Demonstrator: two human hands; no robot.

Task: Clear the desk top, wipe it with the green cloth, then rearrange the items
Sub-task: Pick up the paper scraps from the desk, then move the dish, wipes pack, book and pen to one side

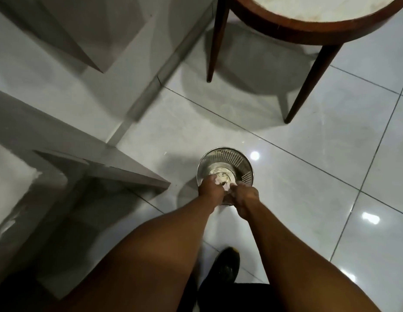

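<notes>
Both bare arms are stretched down over a small metal waste bin (225,170) that stands on the glossy pale tiled floor (308,199). The bin is seen from above: a round, silvery container with rows of slots punched in its wall and a flat, shiny bottom on which some pale scraps appear to lie. The left hand (210,189) and the right hand (245,195) are held close together at the near rim of the bin, fingers curled inward. Something whitish and crumpled (225,188) is seen between them, possibly paper or tissue, but the blur there is too strong for it to be named, and it cannot be told whether either hand is truly gripping it.

A grey desk (119,174) is seen at the left, its corner just beside the bin. A round table (319,21) with a dark wooden rim, a pale top and slender wooden legs stands well apart at the upper right, its shadow cast on the tiles. A dark shoe (226,266) is visible between the forearms, on the floor.
</notes>
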